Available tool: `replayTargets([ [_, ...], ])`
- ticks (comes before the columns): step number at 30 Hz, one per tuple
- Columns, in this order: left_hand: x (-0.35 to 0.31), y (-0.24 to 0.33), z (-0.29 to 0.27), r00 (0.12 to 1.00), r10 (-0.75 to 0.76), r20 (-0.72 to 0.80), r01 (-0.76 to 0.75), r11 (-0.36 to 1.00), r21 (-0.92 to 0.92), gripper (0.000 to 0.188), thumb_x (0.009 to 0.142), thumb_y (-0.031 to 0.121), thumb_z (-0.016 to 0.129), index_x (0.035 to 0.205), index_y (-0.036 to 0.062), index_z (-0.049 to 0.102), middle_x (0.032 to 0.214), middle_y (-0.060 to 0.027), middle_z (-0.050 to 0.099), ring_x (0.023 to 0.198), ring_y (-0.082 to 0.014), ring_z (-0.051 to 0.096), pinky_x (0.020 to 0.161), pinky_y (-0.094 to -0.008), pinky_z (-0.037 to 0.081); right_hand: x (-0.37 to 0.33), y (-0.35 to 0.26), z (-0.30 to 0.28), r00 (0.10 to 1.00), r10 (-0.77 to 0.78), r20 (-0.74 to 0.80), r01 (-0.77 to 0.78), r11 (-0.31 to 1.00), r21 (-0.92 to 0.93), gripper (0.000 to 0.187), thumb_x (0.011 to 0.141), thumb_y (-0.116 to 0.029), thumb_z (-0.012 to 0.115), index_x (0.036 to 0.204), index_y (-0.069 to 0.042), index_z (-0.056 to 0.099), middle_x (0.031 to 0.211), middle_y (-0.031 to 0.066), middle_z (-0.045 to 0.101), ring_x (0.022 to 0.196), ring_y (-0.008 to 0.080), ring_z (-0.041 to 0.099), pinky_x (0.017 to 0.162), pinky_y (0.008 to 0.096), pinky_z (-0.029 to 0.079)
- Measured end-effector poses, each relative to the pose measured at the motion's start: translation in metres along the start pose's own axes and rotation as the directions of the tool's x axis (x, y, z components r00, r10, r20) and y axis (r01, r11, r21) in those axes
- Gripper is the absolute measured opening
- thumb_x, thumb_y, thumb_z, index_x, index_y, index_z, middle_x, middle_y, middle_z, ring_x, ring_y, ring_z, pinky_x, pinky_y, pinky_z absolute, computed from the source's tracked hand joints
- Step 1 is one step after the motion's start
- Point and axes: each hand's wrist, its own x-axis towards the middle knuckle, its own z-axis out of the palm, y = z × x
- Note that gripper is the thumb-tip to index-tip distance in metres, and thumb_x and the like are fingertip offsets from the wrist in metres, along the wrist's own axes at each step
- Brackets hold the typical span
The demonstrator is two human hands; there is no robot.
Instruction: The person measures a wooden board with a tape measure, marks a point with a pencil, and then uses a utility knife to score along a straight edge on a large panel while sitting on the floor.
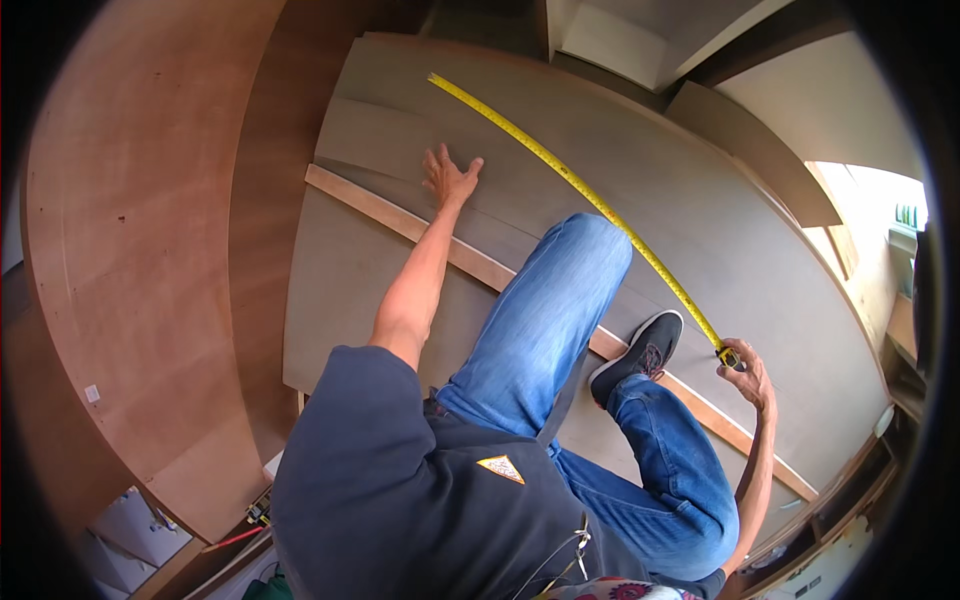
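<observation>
A yellow tape measure blade stretches diagonally across a large grey-brown panel, its free end at the upper left. At the lower right end, my right hand is closed around the black and yellow tape measure case. My left hand is over the panel with its fingers spread, below the blade's far end and apart from it. Nothing is in that hand. Whether it touches the panel I cannot tell. A narrow wooden strip crosses the panel and passes behind my legs.
My jeans-clad knee juts over the panel beside the blade, and my dark shoe rests on it near the strip. Tall reddish-brown boards stand at the left. Pale panels lean at the top. Wooden shelving is at the lower right.
</observation>
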Motion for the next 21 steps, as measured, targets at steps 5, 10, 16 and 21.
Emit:
replayTargets([
  [5, -0.02, -0.001, -0.018, 0.993, -0.007, 0.117, -0.023, 0.968, 0.251, 0.129, 0.062, 0.065, 0.083, 0.158, 0.0076, 0.017, 0.162, -0.0255, 0.011, 0.151, -0.0405, 0.008, 0.117, -0.0626, 0.018, 0.009, -0.002, 0.017, 0.983, -0.176, -0.049, 0.174, 0.984, -0.038, 0.054, 0.073, -0.023, 0.073, 0.123, -0.009, 0.061, 0.108, 0.0129, 0.063, 0.101, 0.0304, 0.061, 0.09, 0.0413, 0.049],
  [10, -0.091, -0.02, 0.003, 0.953, -0.058, 0.296, -0.015, 0.971, 0.238, 0.138, 0.056, 0.068, 0.085, 0.157, 0.0055, 0.015, 0.163, -0.0245, 0.008, 0.151, -0.0422, 0.006, 0.118, -0.0605, 0.019, -0.065, 0.007, 0.013, 0.989, -0.142, 0.027, 0.144, 0.986, -0.089, 0.052, 0.074, -0.025, 0.073, 0.122, -0.01, 0.062, 0.108, 0.0154, 0.063, 0.101, 0.0315, 0.062, 0.09, 0.0431, 0.05],
  [16, -0.036, -0.001, -0.061, 0.975, -0.006, 0.223, -0.083, 0.918, 0.388, 0.148, 0.051, 0.065, 0.089, 0.158, 0.0053, 0.006, 0.164, -0.0233, 0.002, 0.151, -0.0427, 0.001, 0.119, -0.0607, 0.016, -0.023, -0.029, 0.028, 0.972, -0.233, 0.023, 0.234, 0.969, -0.076, 0.052, 0.074, -0.027, 0.073, 0.122, -0.01, 0.062, 0.107, 0.0155, 0.064, 0.101, 0.0316, 0.062, 0.089, 0.0419, 0.05],
  [21, -0.056, 0.022, -0.057, 0.97, -0.015, 0.244, -0.072, 0.938, 0.34, 0.154, 0.048, 0.059, 0.093, 0.158, 0.0059, -0.002, 0.164, -0.0234, -0.003, 0.151, -0.0439, -0.004, 0.12, -0.0606, 0.012, -0.011, -0.014, 0.039, 0.962, -0.274, -0.002, 0.273, 0.96, -0.06, 0.053, 0.074, -0.028, 0.074, 0.122, -0.01, 0.062, 0.107, 0.0163, 0.064, 0.1, 0.0317, 0.063, 0.089, 0.0421, 0.05],
])
